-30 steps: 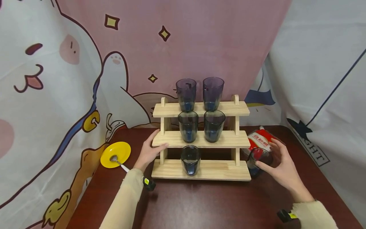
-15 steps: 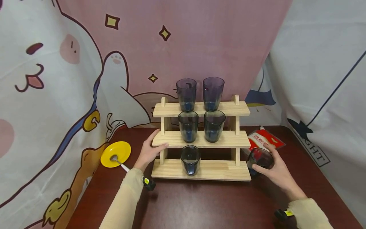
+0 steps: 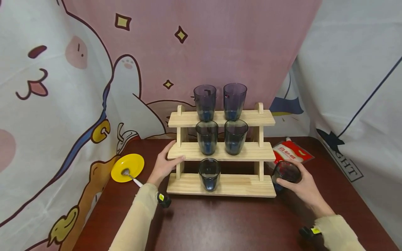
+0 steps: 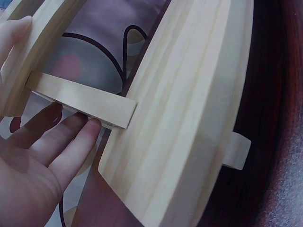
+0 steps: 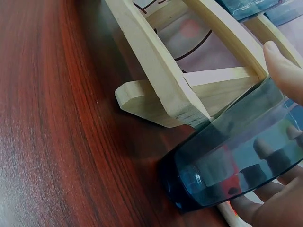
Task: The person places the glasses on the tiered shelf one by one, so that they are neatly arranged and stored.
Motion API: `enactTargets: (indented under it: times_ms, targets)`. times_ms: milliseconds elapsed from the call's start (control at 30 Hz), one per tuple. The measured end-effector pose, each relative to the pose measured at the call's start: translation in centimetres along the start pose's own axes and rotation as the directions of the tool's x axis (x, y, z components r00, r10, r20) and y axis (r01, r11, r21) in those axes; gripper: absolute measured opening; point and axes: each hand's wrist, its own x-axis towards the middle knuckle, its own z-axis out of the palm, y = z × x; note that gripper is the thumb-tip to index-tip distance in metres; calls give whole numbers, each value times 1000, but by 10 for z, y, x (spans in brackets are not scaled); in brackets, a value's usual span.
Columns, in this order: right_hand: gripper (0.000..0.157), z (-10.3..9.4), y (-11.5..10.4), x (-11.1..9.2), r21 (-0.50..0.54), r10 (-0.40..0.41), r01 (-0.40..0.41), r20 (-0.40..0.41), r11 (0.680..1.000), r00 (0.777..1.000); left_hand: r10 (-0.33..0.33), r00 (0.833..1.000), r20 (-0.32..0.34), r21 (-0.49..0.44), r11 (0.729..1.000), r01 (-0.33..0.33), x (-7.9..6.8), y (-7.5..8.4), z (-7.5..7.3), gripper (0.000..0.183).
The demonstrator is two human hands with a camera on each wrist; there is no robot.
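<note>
A three-tier wooden display rack (image 3: 248,184) stands on the table with tinted drinking glasses on its tiers. My left hand (image 3: 162,166) holds its left end, thumb on the middle shelf and fingers against the outer side of the upright (image 4: 85,99). To the right of the rack, my right hand (image 3: 304,186) grips a dark blue-grey drinking glass (image 5: 213,165), thumb on one side and fingers on the other. In the right wrist view the glass sits close beside the rack's lower right end. Whether its base touches the table is unclear.
Two glasses are on the top shelf, two on the middle, and one glass (image 3: 209,176) on the bottom. Behind the right hand lies a red-and-white packet (image 3: 290,152). At left is a yellow plate (image 3: 135,164) with a white-handled spoon (image 3: 137,182). Printed cloth (image 3: 251,45) surrounds the table.
My right hand has come slightly left and closed round the glass; its fingers were spread wider a second ago. The glass and my left hand have stayed about where they were.
</note>
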Motion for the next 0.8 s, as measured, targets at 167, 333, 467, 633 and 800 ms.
enactTargets:
  times_ms: [167,333,467,633,800]
  targets:
    - [86,1,0,-3,29,4,-3,-40,1000,999,1,1000,-1,9,1000,-1,0,0,1,85]
    - [83,0,1,-8,95,34,-28,-56,995,998,1,1000,-4,10,1000,-1,1,0,0,84]
    - [80,-5,-1,-14,144,74,-66,-51,987,996,-4,1000,3,2,1000,4,1,1,0,86]
    - [76,-18,-7,-22,268,91,-73,-55,961,994,-13,1000,13,-19,1000,14,1,1,1,89]
    - [73,-27,-18,-26,432,44,-11,-67,902,997,-18,1000,8,-13,1000,18,1,1,0,89]
